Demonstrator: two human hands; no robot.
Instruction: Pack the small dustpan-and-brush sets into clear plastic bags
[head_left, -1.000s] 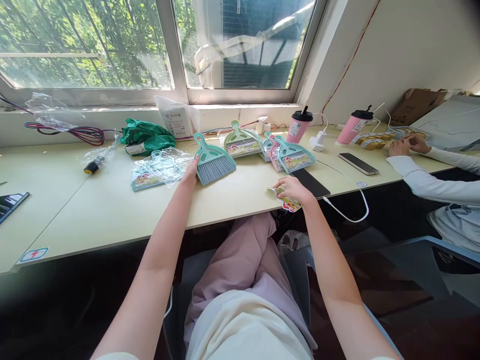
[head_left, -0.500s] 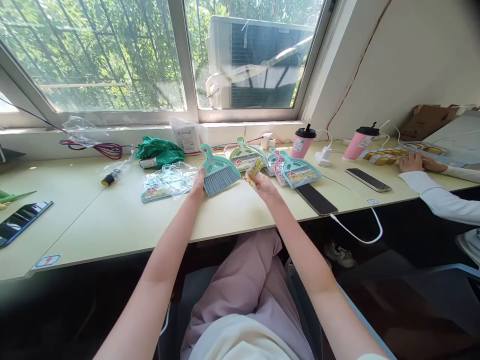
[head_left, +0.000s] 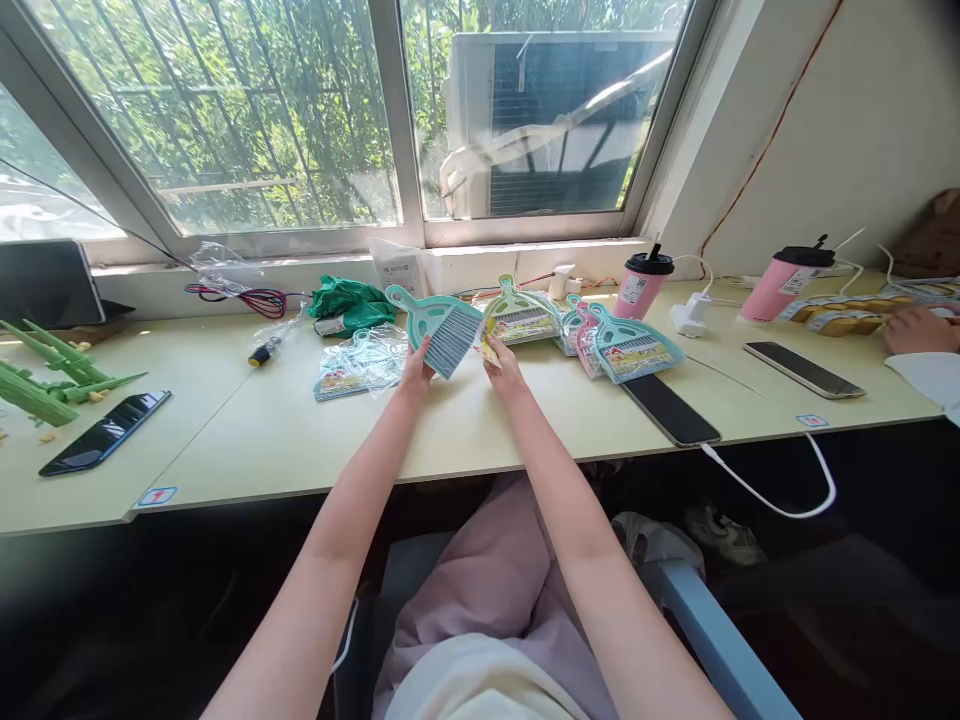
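My left hand point(head_left: 418, 368) is closed on a teal mini dustpan with a grey-bristled brush point(head_left: 444, 332), tilted above the table. In my right hand point(head_left: 504, 370) is a yellow printed card point(head_left: 486, 345), pinched by its lower end close to the brush's right corner. Behind the card lies a green wrapped dustpan set point(head_left: 517, 312). To the right, another teal set point(head_left: 630, 345) overlaps a pink one point(head_left: 589, 345). Left of my left hand, a teal set in clear plastic point(head_left: 360, 362) lies flat.
A green plastic bag point(head_left: 352, 303), a yellow-and-black screwdriver handle point(head_left: 265, 350) and a phone point(head_left: 105, 432) lie to the left. Rightward are a charging phone point(head_left: 671, 408), pink cups point(head_left: 643, 285) and another phone point(head_left: 802, 368). A co-worker's hand point(head_left: 922, 332) rests at the far right.
The view has turned left, so the table has shifted rightward in it. The dustpan has tilted over to the right, and the card is nearer to it, touching or overlapping its edge.
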